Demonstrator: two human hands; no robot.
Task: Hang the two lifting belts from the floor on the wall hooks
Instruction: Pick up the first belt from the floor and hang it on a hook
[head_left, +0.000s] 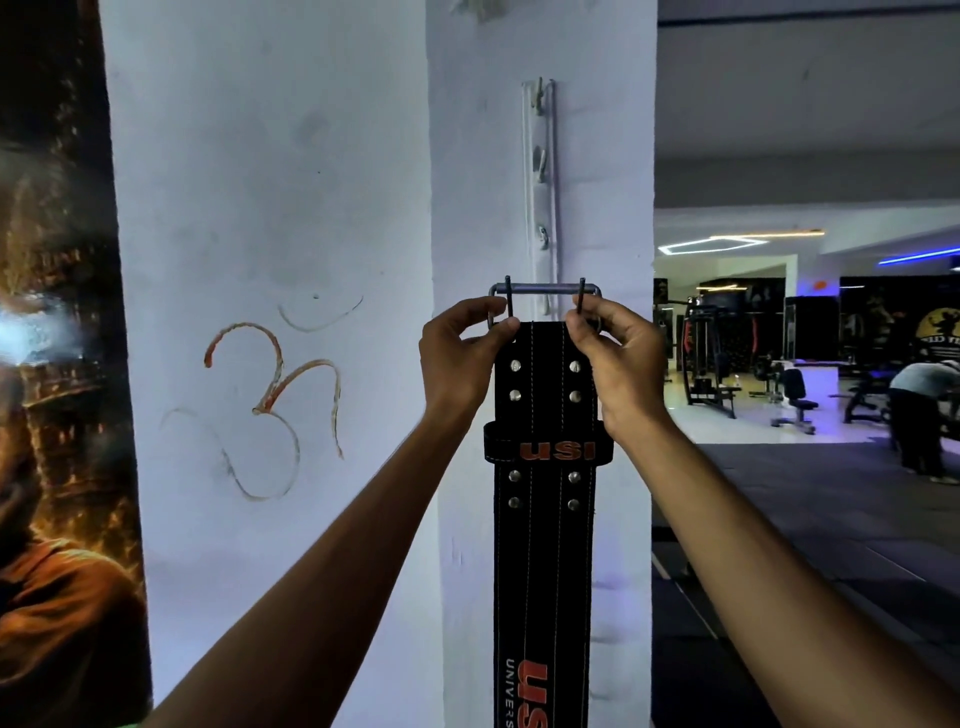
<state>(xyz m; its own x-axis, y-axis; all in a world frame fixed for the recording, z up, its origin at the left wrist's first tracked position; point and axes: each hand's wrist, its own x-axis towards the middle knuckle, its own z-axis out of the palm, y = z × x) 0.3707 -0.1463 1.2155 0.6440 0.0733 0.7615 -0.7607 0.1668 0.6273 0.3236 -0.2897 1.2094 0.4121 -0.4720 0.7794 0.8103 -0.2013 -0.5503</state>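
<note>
A black lifting belt (543, 545) with orange "USI" lettering and silver rivets hangs straight down in front of a white pillar. Its metal buckle (545, 289) with two prongs is at the top. My left hand (460, 358) pinches the buckle's left corner and my right hand (613, 353) pinches its right corner. The buckle bar sits level with the lowest hook (544, 306) of a white vertical hook rail (543, 192) on the pillar; whether it rests on the hook is unclear. Upper hooks (543, 236) are bare. No second belt is visible.
White pillar (597, 156) and wall with an orange drawn symbol (270, 395). A dark poster (52, 364) covers the left edge. To the right the gym floor holds machines and a bench (795, 400), and a person (924, 415) bends over at the far right.
</note>
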